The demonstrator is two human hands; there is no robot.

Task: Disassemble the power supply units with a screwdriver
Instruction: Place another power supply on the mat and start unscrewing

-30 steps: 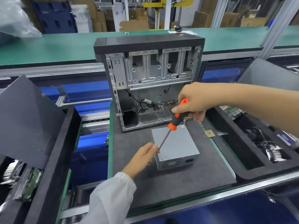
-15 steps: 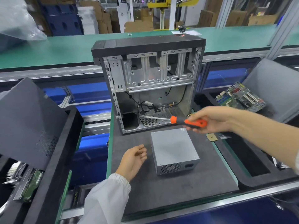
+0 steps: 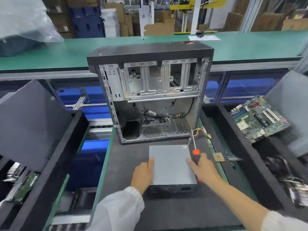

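Screwdriver (image 3: pixel 194 147) in right hand (image 3: pixel 202 169) points away, apparently toward case (image 3: pixel 150 52).

The power supply unit (image 3: pixel 171 165) is a plain grey metal box lying flat on the dark mat, right in the middle of the work area. Its big blank top panel faces up, with small screw holes near the corners. The near side, facing 6 o'clock, is darker and has vent slots and what looks like a socket opening, though it's too blurry to be sure. The screwdriver (image 3: pixel 195 152) has an orange and black handle and a thin silver shaft. It sits along the box's 3 o'clock edge, with the tip pointing to about 12 o'clock, just past the far right corner.
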